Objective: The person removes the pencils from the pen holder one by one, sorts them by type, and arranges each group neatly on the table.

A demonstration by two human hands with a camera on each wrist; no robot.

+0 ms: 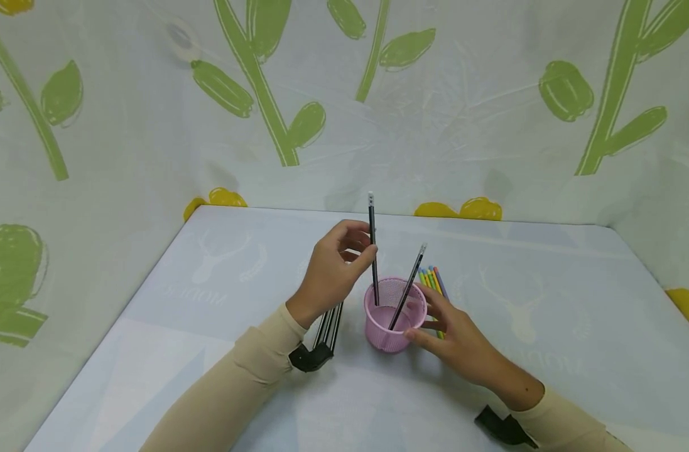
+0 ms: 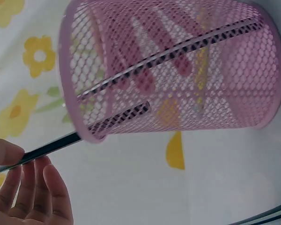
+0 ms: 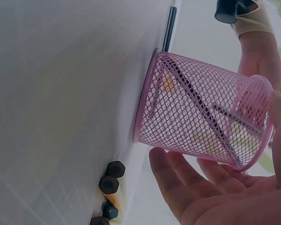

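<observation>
A pink mesh pencil cup stands upright on the table. My left hand pinches a black pencil between thumb and fingertips, its white eraser end up. In the left wrist view the lower end of that held pencil is inside the cup's rim, above the bottom. Another black pencil leans inside the cup, reaching down to its base. My right hand holds the cup from the right, thumb at the near rim and fingers round the far side.
Several black pencils lie on the table left of the cup, partly under my left wrist. Several coloured pencils lie to the right, partly behind my right hand. A cloth with printed leaves hangs behind the table.
</observation>
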